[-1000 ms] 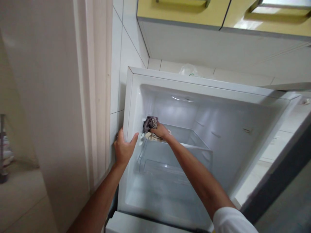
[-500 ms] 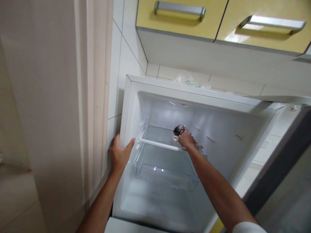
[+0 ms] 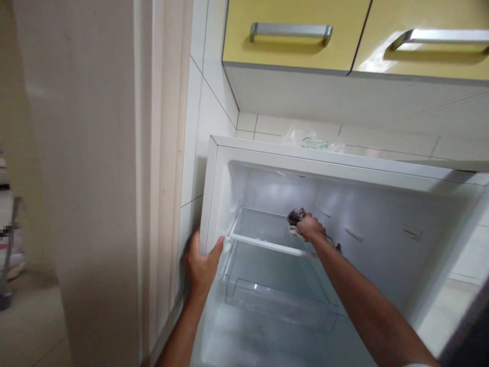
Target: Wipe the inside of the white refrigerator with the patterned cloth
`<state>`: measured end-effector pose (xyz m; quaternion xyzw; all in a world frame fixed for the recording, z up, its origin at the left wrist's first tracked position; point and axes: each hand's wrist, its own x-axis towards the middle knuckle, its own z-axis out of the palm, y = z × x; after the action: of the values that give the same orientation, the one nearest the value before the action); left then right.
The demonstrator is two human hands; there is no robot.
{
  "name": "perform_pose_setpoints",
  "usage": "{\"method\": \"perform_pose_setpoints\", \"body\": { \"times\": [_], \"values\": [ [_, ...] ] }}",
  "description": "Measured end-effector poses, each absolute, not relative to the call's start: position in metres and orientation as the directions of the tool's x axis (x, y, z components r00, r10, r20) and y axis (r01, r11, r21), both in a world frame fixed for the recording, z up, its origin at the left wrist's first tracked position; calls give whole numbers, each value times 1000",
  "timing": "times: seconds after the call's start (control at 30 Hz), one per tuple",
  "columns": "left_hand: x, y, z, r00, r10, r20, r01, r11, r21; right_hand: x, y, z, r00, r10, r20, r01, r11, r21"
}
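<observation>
Patterned cloth (image 3: 295,216) is gripped in right hand (image 3: 311,226), fingers closed on it, held at right part of upper shelf (image 3: 263,225) inside fridge (image 3: 344,171); shelf contact can't be confirmed. Fridge's left edge is straddled by left hand (image 3: 204,266), thumb and fingers spread.

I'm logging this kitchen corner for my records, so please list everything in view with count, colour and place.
Refrigerator: 1, white, centre
Upper shelf: 1, translucent with white edge, inside refrigerator
Tray: 1, clear, below upper shelf
Cloth: 1 bundle, dark-patterned and cream, at upper shelf's right end
Plastic bag: 1, clear with green print, on refrigerator top
Cabinet doors: 2, yellow, above
Handles: 2, silver, on cabinet doors
Wall tiles: several, white, behind
Door frame: 1, pale, left
Blurred items: count unclear, mixed, far left
Left hand: 1, bare, on refrigerator's left edge
Right hand: 1, bare, holding cloth
</observation>
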<state>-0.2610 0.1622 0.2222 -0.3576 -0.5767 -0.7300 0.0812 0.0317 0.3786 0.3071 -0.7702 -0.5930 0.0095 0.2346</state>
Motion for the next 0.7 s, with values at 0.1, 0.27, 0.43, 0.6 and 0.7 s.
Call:
{"method": "perform_pose_setpoints", "body": {
  "times": [0.1, 0.27, 0.43, 0.6, 0.7],
  "values": [
    [-263, 166, 216, -710, 245, 660, 596, -291, 749, 37, 397, 310, 284, 931, 228, 913, -191, -359],
    [-265, 170, 211, -678, 170, 715, 672, -251, 697, 38, 430, 316, 203, 961, 186, 940, -138, -312],
    [-263, 170, 210, -661, 138, 738, 700, -240, 672, 8, 457, 317, 83, 976, 203, 964, -27, -265],
    [-261, 168, 211, -658, 125, 743, 712, -219, 667, -53, 465, 312, -12, 968, 251, 966, 76, -249],
    [-262, 168, 211, -648, 116, 752, 719, -232, 655, -92, 462, 310, -75, 955, 287, 958, 149, -245]
  ]
}}
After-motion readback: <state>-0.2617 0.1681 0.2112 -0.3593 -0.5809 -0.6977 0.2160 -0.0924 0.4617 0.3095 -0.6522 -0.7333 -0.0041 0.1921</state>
